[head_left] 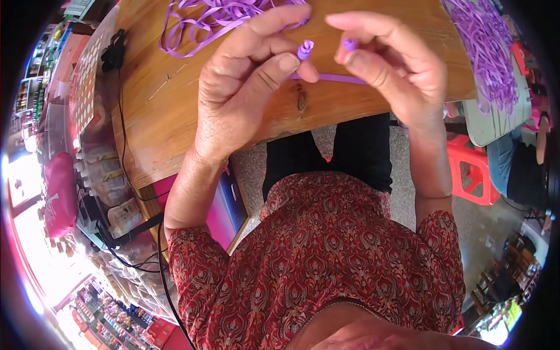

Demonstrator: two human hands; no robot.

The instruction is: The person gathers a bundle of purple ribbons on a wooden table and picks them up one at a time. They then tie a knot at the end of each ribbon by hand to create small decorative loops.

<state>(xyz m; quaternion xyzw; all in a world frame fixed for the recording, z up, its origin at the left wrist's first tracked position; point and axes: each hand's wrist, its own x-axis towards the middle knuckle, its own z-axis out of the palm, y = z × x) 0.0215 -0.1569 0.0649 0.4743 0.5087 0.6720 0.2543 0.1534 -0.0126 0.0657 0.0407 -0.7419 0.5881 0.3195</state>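
My left hand (239,79) is raised over the wooden table, with thumb and fingers pinched on a small rolled purple ribbon (305,50) whose folded top sticks up. Across a short gap, my right hand (402,64) pinches another bit of purple ribbon (349,44) between thumb and fingers. Below the hands a flat purple strip (338,77) runs from the left fingers toward the right hand; its right end is hidden behind that hand. Both index fingers are stretched out above the pinches.
A loose heap of purple ribbon (201,23) lies on the wooden table (169,122) at the far side. More ribbon (487,52) hangs in a bundle at the right. A red stool (466,169) stands by a seated person (516,163). A black cable (121,116) runs along the left edge.
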